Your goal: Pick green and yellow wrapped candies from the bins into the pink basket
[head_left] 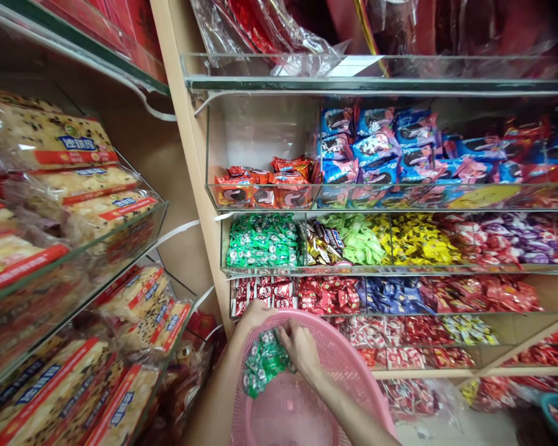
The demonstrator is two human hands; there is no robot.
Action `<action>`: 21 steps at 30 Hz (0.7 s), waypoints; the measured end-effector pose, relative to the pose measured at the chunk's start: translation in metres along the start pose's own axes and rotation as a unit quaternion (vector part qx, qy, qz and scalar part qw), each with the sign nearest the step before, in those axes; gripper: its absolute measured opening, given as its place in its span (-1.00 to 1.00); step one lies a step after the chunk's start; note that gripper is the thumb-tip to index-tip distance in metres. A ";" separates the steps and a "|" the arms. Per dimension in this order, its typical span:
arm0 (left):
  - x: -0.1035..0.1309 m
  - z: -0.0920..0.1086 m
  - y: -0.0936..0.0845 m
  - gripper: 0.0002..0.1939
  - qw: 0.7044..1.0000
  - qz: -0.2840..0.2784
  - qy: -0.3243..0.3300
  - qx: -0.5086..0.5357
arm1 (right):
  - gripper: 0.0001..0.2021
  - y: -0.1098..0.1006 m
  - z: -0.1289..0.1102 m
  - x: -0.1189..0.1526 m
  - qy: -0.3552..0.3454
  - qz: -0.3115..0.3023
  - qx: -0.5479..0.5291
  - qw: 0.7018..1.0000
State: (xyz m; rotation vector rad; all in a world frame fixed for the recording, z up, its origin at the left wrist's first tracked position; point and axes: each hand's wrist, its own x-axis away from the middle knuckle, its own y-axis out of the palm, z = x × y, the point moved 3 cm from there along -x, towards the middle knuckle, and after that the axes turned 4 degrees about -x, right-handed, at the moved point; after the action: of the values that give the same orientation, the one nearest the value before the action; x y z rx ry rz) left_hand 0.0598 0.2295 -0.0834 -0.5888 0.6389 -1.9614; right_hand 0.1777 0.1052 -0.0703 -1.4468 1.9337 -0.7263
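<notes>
A pink mesh basket (363,365) fills the lower middle, tilted towards me. My left hand (257,313) is closed on its far rim at the left. Inside the basket, my right hand (301,347) has bent, closed fingers at the right edge of a pile of green-wrapped candies (263,365); what those fingers hold, if anything, is too small to name. Just beyond the basket, a glass bin of green-wrapped candies (263,241) stands above a row of dark red packets (264,291).
Glass-fronted shelves hold blue packets (374,145), red packets (288,183), yellow candies (421,238) and blue-wrapped candies (395,296). Bagged pastries (51,139) crowd the left shelves. A wooden upright (190,148) stands between the two units. A teal tub (555,412) sits at the lower right.
</notes>
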 end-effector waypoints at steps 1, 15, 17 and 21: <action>0.000 0.001 0.000 -0.54 1.000 0.000 0.002 -0.002 | -0.75 -0.001 0.001 0.000 -0.003 -0.002 0.003 1.000; 0.002 0.006 -0.003 -0.54 1.000 0.009 -0.002 -0.008 | -0.58 0.003 -0.003 0.003 -0.061 -0.094 -0.005 0.994; 0.002 0.004 -0.002 -0.54 1.000 0.010 0.000 -0.007 | -0.52 0.003 -0.003 0.003 -0.056 -0.112 -0.020 0.992; 0.000 0.002 -0.001 -0.57 1.000 0.009 -0.005 -0.007 | -0.49 0.011 0.000 0.009 -0.016 -0.224 -0.042 0.974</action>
State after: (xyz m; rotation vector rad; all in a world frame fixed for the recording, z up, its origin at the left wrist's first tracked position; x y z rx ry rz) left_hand 0.0604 0.2293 -0.0818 -0.5986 0.6507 -1.9381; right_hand 0.1689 0.0991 -0.0800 -1.9656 1.6424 -0.8158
